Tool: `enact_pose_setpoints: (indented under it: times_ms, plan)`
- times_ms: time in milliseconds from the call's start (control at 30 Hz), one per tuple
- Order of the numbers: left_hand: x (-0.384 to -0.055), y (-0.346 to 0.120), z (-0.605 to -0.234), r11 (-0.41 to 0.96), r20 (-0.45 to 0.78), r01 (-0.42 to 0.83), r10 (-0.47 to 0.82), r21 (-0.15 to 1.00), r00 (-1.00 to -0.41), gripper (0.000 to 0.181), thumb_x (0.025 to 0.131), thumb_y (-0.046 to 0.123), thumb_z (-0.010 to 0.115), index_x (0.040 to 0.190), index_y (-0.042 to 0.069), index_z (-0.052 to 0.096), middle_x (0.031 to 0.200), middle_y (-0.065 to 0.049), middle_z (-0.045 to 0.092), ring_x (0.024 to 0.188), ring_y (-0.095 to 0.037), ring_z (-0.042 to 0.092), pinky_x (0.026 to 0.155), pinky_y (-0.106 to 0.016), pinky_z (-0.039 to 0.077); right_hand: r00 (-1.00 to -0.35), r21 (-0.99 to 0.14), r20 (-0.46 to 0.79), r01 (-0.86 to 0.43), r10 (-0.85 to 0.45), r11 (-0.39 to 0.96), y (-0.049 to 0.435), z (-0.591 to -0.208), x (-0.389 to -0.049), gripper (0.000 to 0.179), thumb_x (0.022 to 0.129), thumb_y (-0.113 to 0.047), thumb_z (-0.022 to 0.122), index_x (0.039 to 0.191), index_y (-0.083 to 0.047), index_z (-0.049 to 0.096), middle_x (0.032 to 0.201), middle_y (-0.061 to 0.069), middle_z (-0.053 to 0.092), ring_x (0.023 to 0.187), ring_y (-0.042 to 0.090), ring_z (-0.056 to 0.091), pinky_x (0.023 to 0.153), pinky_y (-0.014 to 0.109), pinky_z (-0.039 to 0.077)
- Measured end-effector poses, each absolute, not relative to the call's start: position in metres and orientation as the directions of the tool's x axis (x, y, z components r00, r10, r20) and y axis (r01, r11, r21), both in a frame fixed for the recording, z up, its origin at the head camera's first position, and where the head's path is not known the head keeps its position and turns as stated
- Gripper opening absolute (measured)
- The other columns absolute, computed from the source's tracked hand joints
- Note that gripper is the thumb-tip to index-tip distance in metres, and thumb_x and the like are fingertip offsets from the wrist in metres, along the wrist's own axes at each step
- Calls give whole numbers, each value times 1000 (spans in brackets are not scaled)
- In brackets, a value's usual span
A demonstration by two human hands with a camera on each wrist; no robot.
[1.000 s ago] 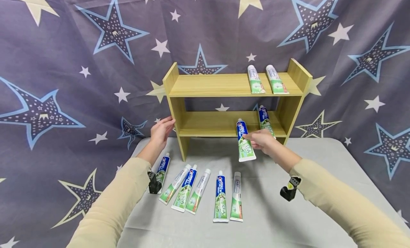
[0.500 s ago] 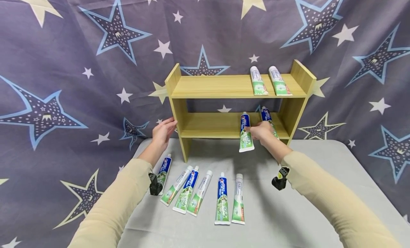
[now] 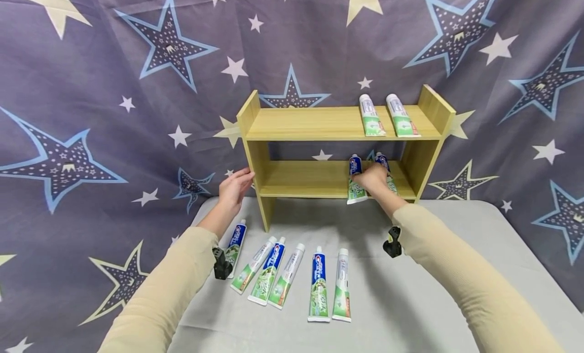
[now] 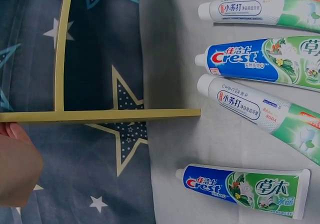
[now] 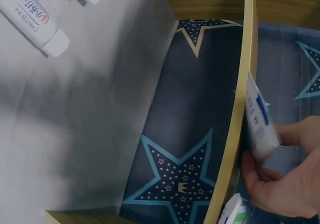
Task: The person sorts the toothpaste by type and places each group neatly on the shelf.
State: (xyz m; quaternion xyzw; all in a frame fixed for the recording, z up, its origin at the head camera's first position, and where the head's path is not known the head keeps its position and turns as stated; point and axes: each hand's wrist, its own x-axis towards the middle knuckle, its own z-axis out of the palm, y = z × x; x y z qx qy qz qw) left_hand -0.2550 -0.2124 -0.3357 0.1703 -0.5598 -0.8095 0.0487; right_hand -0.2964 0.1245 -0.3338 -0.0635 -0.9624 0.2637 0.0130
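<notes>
My right hand [image 3: 375,181] grips a blue and green Crest toothpaste tube [image 3: 356,191] at the lower level of a two-tier wooden shelf [image 3: 301,179]. The tube's bottom end juts past the front edge of that board. In the right wrist view, the thumb and fingers pinch the tube [image 5: 261,126] from its sides, close over the board's edge. Another Crest tube [image 3: 382,161] lies just to the right, partly hidden by this hand. My left hand [image 3: 231,191] touches the shelf's left side panel [image 4: 110,115] with extended fingers.
Two white and green toothpaste tubes [image 3: 371,115] lie on the top board, toward its right. Several more tubes, Crest [image 3: 318,287] and white-green [image 3: 341,287], lie on the grey tabletop [image 3: 283,332] before the shelf. A star-patterned cloth [image 3: 191,119] hangs behind.
My right hand has moved forward, carrying the Crest tube from in front of the shelf to over the lower board. My left hand stays at the side panel.
</notes>
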Motion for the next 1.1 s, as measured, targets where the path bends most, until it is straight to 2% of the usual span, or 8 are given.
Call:
enact_pose_setpoints:
  times_ms: [200, 367, 633, 733, 833, 933, 1000, 1100]
  plan:
    - [-255, -214, -345, -376, -154, -43, -269, 926, -951, 39, 82, 0, 71, 120, 2, 66, 81, 5, 75, 74, -2, 70, 97, -23, 55, -990, -313, 140, -49, -5, 949, 121, -329, -286, 43, 88, -34, 63, 58, -5, 54, 86, 21, 71, 82, 33, 66, 73, 43, 54]
    - [-254, -213, -345, -376, -157, -49, -264, 925, -952, 39, 82, 0, 71, 120, 1, 65, 86, 3, 75, 78, -4, 71, 88, -18, 57, -981, -328, 193, -91, -28, 940, 124, -336, -286, 49, 89, -26, 62, 49, -14, 35, 55, 7, 53, 55, 21, 49, 47, 28, 37]
    - [-253, -213, -333, -390, -203, -90, -260, 916, -944, 48, 87, -3, 63, 134, -3, 52, 69, 10, 71, 74, -2, 69, 102, -23, 51, -963, -417, 268, -125, -9, 900, 127, -329, -282, 49, 89, -22, 61, 49, -15, 34, 44, -5, 31, 47, 15, 34, 69, 47, 47]
    - [-254, -213, -332, -400, -201, -87, -252, 913, -947, 50, 87, -4, 63, 135, -3, 50, 68, 10, 71, 70, -1, 69, 108, -27, 46, -957, -510, 288, -135, 21, 849, 131, -326, -277, 49, 87, -19, 64, 49, -14, 33, 44, -5, 27, 49, 16, 30, 63, 41, 42]
    - [-255, -213, -333, -399, -196, -81, -258, 914, -946, 50, 86, -5, 63, 135, -3, 51, 67, 10, 71, 70, -1, 69, 110, -29, 45, -962, -595, 265, -112, 63, 796, 135, -322, -268, 39, 86, -19, 66, 54, -6, 47, 48, 7, 47, 59, 24, 43, 64, 36, 40]
    - [-255, -213, -335, -402, -199, -79, -265, 912, -943, 49, 86, -5, 63, 134, -3, 52, 67, 9, 71, 70, -1, 69, 110, -30, 45, -974, -614, 216, -81, 69, 785, 140, -319, -257, 26, 88, -24, 65, 85, 2, 69, 83, 20, 72, 90, 38, 60, 85, 43, 51]
    - [-255, -213, -335, -408, -203, -82, -263, 909, -943, 49, 86, -5, 63, 134, -3, 53, 67, 9, 71, 70, -2, 69, 111, -30, 44, -981, -614, 182, -63, 63, 787, 144, -318, -250, 37, 89, -28, 64, 109, 3, 68, 108, 21, 71, 112, 40, 59, 99, 48, 49]
    - [-255, -213, -335, -406, -198, -76, -269, 911, -943, 44, 86, -5, 63, 129, -2, 57, 67, 8, 71, 70, -2, 69, 110, -31, 45, -988, -631, 151, -64, 42, 773, 149, -316, -238, 42, 91, -29, 62, 119, 3, 64, 115, 22, 68, 115, 38, 59, 99, 48, 50]
